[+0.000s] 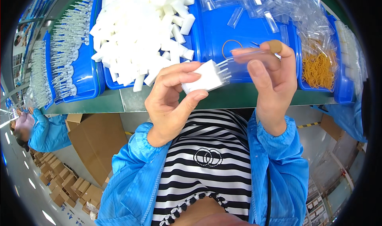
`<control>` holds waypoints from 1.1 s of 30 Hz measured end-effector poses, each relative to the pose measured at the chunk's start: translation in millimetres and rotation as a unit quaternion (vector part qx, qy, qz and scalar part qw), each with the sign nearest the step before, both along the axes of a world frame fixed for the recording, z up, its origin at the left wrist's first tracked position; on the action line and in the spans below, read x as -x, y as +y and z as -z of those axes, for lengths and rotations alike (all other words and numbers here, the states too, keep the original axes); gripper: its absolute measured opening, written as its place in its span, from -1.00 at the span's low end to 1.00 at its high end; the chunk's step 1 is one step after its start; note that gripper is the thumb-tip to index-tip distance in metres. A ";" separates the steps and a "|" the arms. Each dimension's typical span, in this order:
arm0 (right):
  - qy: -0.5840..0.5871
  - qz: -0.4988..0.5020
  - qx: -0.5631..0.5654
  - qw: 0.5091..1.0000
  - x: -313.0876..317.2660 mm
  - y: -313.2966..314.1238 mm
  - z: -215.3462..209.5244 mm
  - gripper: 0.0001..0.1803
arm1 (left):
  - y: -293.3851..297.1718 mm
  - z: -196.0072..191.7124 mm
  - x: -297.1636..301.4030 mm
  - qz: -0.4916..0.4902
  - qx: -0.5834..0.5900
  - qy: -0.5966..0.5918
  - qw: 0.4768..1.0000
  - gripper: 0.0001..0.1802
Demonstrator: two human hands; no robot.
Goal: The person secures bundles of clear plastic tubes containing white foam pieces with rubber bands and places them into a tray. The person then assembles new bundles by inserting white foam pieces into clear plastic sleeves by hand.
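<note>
My left hand (169,96) grips a white foam block (206,78) between thumb and fingers. Several thin white prongs (225,71) stick out of the block's right end. My right hand (274,81) pinches a clear plastic sleeve (244,67), whose left end lies over or against the prongs; its see-through edges are hard to make out. A tan finger cot (275,46) covers one right fingertip. Just behind the hands, a single orange rubber band (223,47) lies in a blue tray (213,31).
Many white foam blocks (135,35) are heaped at the back left. Clear sleeves (270,21) lie at the back, and rubber bands (318,71) fill a bin on the right. Rows of white-pronged parts (71,39) stand in left trays. The green table edge (223,100) runs before me.
</note>
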State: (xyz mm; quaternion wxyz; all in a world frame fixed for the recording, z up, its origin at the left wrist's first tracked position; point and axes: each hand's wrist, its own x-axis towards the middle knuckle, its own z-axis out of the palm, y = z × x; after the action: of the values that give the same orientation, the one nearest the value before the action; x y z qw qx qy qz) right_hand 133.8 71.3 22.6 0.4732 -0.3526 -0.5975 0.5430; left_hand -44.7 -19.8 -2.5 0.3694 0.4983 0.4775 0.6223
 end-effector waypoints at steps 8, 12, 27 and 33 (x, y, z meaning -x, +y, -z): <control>0.027 -0.031 0.059 0.997 0.6 -4.4 5.9 -0.61 | 0.7 0.8 -1.9 -0.015 -0.006 0.017 1.000 -0.61; -0.002 -0.030 0.070 0.997 -2.3 -2.0 2.5 -0.63 | 1.4 0.1 -2.1 -0.018 -0.005 0.029 0.999 -0.61; 0.010 -0.053 -0.004 0.999 -3.2 -8.0 19.1 -0.61 | 1.4 0.2 -5.8 -0.028 0.039 0.055 0.997 -0.70; 0.022 -0.032 -0.050 0.998 -2.7 -11.9 29.6 -0.61 | 1.0 -1.4 -5.4 -0.007 0.044 0.052 0.998 -0.74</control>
State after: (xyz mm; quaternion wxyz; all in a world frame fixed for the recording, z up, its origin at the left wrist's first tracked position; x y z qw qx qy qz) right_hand 136.5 59.4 -7.0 0.4857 -0.2975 -0.6241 0.5348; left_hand -39.3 -18.8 -1.1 0.3614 0.5097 0.5266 0.5765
